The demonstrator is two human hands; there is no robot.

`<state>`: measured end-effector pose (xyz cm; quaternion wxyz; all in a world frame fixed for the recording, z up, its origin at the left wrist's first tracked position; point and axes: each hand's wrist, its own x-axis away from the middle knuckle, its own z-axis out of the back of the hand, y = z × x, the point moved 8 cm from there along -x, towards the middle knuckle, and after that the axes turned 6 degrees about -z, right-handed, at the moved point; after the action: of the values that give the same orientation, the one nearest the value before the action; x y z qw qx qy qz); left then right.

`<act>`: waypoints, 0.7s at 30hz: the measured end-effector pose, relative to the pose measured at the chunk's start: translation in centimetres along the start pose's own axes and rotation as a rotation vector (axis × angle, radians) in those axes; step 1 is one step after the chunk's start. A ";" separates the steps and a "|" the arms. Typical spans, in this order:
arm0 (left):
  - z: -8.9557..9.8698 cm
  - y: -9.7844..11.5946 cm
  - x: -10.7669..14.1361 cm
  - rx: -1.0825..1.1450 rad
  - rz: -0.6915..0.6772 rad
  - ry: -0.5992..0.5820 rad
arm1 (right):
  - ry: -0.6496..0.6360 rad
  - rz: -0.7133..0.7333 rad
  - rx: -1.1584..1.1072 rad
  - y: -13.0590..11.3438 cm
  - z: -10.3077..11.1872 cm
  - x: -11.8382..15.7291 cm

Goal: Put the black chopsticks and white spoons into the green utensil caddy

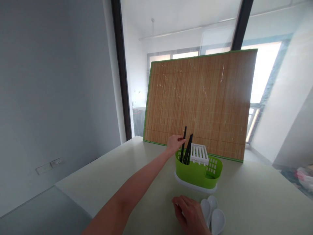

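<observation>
"What do we see in the head view?"
"Our left hand [175,144] pinches one black stick [183,150]; its fingers are clamped near the top; the low end is in the green basket [193,176], by more black sticks [188,150] and a white rack [199,153]."
"And our right hand [189,212]?"
"By the white spoons [218,220] on the table [249,199]; its fingers curl, but we cannot tell if they hold anything."

Left arm [139,184] outstretched, left grip [174,143] pinched; right grip [190,210] lower, loosely curled.
</observation>
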<state>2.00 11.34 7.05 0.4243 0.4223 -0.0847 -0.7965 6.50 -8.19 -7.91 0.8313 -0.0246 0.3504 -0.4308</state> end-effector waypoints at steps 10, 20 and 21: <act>-4.5 -2.1 0.0 -0.118 0.014 -0.188 | 0.021 0.045 0.021 -0.4 -0.1 -0.2; -5.2 -1.4 0.0 -0.181 -0.003 -0.243 | -0.026 0.025 0.035 -0.2 -0.7 -0.1; -5.1 -1.2 0.1 -0.189 -0.002 -0.240 | -0.027 0.024 0.037 -0.2 -0.6 -0.2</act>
<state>5.01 13.21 3.22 0.4481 0.2823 -0.0589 -0.8462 5.92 -8.03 -8.24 0.8414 -0.0106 0.3314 -0.4268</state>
